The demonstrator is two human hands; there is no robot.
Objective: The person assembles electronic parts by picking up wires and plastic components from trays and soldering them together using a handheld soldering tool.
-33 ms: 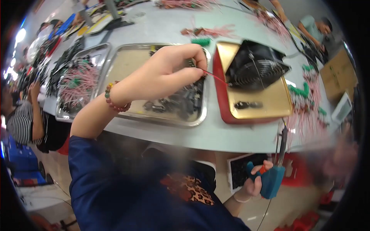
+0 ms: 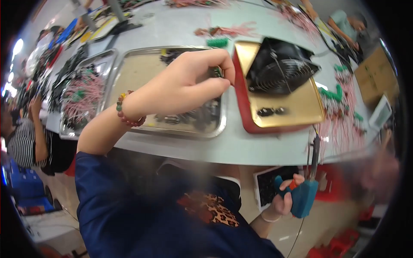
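At 3 o'clock from the right hand's [image 2: 284,198] fingers sits the teal soldering gun [image 2: 304,200], its handle wrapped firmly, its slim tip toward 12. A black fan [image 2: 282,73] lies near 3 o'clock from the left hand [image 2: 200,81], in a gold-and-red tray [image 2: 301,112]. The pale table [image 2: 185,150] carries pink wires [image 2: 81,94] at 9 o'clock, near a person in stripes [image 2: 23,146]. The left forearm (beaded bracelet [image 2: 122,109] at the wrist) points to 2; thumb and forefinger nearly meet, but I cannot tell whether they pinch anything.
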